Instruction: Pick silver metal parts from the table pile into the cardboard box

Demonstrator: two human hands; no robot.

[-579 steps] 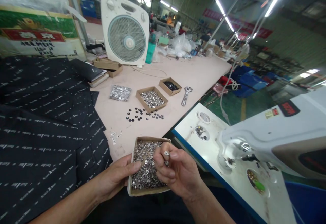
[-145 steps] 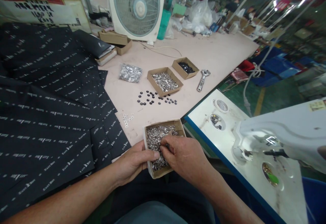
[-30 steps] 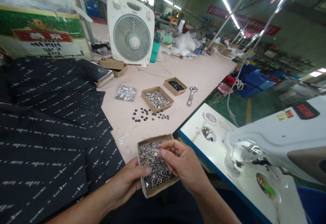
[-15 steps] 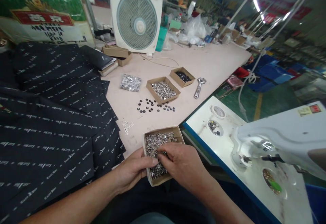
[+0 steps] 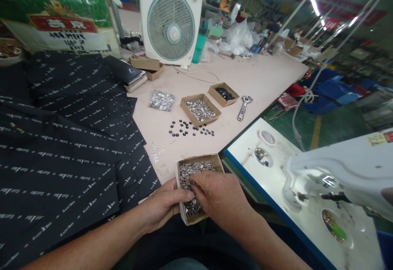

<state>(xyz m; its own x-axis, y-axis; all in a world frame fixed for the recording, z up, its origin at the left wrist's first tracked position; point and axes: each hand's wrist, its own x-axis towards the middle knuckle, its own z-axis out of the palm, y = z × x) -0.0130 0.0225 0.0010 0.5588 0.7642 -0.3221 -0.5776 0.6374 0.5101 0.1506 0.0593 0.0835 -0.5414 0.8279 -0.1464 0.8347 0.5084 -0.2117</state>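
My left hand (image 5: pixel 164 204) grips the left wall of a small cardboard box (image 5: pixel 217 163), its thumb over the rim. Inside lie many small shiny metal snap parts (image 5: pixel 196 166). My right hand (image 5: pixel 217 190) reaches into the box with its fingertips pinched down among the pieces; whatever they pinch is hidden. Beyond the box, loose black caps (image 5: pixel 184 132) and a few tiny silver rings (image 5: pixel 157 153) are scattered on the table. Farther back stand a box of silver rings (image 5: pixel 200 110) and a box of black caps (image 5: pixel 223 94).
Dark printed fabric (image 5: pixel 61 151) covers the left side. A bag of silver pieces (image 5: pixel 162 100), an adjustable wrench (image 5: pixel 244 107) and a box fan (image 5: pixel 172 24) stand on the table (image 5: pixel 260 71). To my right is a white machine (image 5: pixel 344 163) on its own blue-edged tabletop.
The whole view has shifted slightly, so things appear a little farther right. My left hand still holds the box, and my right fingers remain among the metal pieces.
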